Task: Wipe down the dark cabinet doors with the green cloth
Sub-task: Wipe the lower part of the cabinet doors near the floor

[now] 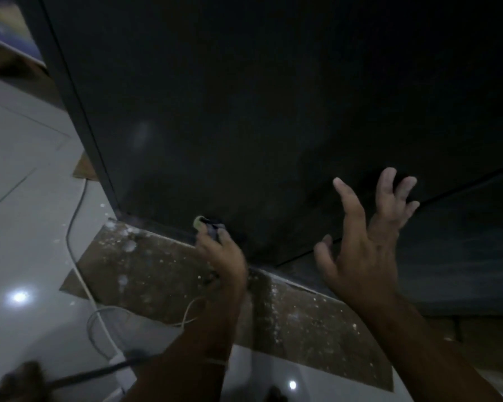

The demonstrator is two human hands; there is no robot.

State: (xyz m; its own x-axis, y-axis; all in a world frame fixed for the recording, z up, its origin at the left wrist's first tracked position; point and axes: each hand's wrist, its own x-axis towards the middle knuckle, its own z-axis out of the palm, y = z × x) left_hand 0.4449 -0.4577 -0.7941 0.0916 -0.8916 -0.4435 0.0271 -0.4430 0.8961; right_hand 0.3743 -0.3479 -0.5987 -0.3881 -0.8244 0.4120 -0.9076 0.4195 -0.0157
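Cloth (199,222) mostly hidden in the blurred left hand (221,256), cabinet door (273,97) cut off at top and right

A person's left hand (221,252) holds a cloth (199,222) at the bottom edge of a cabinet door (244,111). The right hand (366,236) hangs spread before the seam with the neighbouring door (462,250) to the right. Cardboard (157,274) lies on the floor (26,198) below, with a cable (75,256) trailing across its left end.
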